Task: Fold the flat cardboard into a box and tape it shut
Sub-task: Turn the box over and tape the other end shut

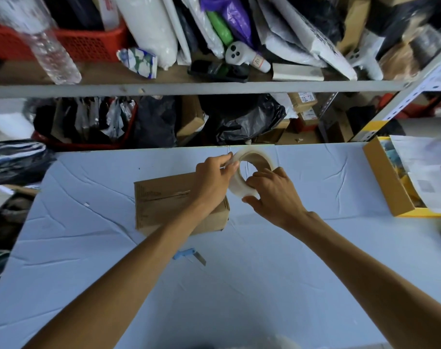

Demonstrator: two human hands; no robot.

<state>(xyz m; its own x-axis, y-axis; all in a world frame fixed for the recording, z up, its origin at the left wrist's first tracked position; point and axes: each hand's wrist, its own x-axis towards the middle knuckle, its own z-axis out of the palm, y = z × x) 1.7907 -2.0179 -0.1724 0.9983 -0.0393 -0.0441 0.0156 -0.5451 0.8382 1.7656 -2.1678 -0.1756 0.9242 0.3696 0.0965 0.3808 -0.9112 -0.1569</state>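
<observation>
Brown cardboard, already folded into a box (179, 205), lies on the pale blue tabletop (302, 260) with its flap seam facing up and, as far as the view shows, not yet taped. That upward seam suits the job: it is the face a strip must cross.

Just beyond the box's far right corner, the tape roll (249, 172) is held up off the surface between both hands. The right hand (272, 195) closes its grip around the roll's near rim, thumb below, probably to steady it. The left hand (214, 177) reaches over the box's right end and pinches at the roll's upper edge, seemingly picking for the loose end of the tape; whether it has lifted any free is too small to tell.

Near the box, on the person's side, a blue-handled cutter (189, 255) lies on the tabletop, placed within reach, likely for severing the strip. Well to the right of the box sits an open yellow carton (388, 182) holding papers. Beyond the box, past the tabletop's far edge, cluttered shelves (194, 88) hold bags and parcels.
</observation>
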